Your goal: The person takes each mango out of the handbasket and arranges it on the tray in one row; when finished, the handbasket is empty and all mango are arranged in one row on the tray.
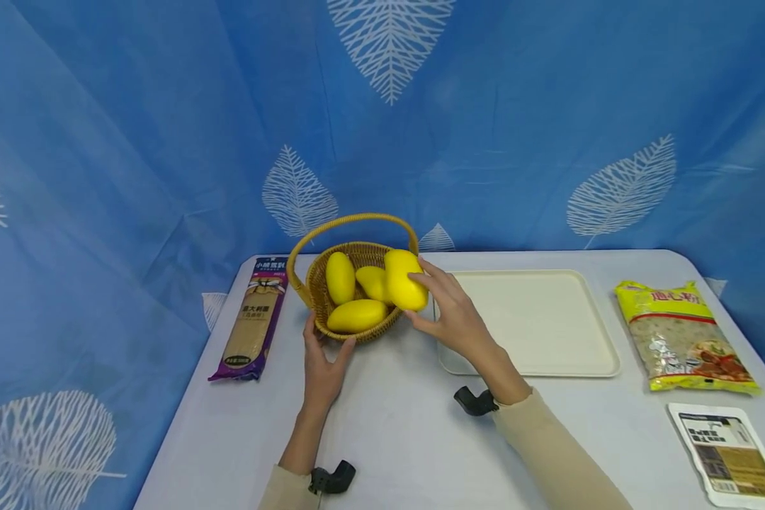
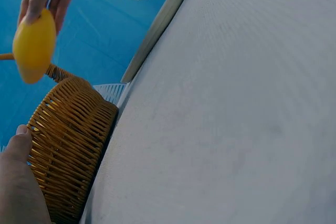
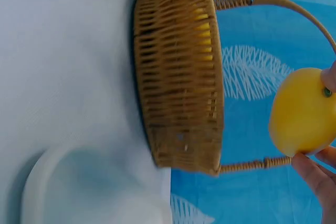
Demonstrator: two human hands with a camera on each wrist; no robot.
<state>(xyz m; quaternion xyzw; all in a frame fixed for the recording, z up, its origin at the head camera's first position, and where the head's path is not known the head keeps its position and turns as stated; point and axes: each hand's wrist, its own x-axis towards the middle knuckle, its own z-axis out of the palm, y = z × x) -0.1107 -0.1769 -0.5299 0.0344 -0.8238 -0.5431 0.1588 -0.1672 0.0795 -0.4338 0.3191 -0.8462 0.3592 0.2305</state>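
Observation:
A wicker basket with a tall arched handle stands at the back left of the table, with several yellow mangoes in it. My left hand grips the near left side of the basket, its thumb lying against the woven wall in the left wrist view. Over the basket's right rim, my right hand holds a mango between thumb and fingers. The right wrist view shows that mango raised above the rim, beside the handle. Part of the basket's inside is hidden by this mango in the head view.
A cream tray lies right of the basket. Farther right are a yellow bag of pasta and a white flat packet. A purple spaghetti pack lies left of the basket. Behind the table hangs a blue leaf-patterned cloth.

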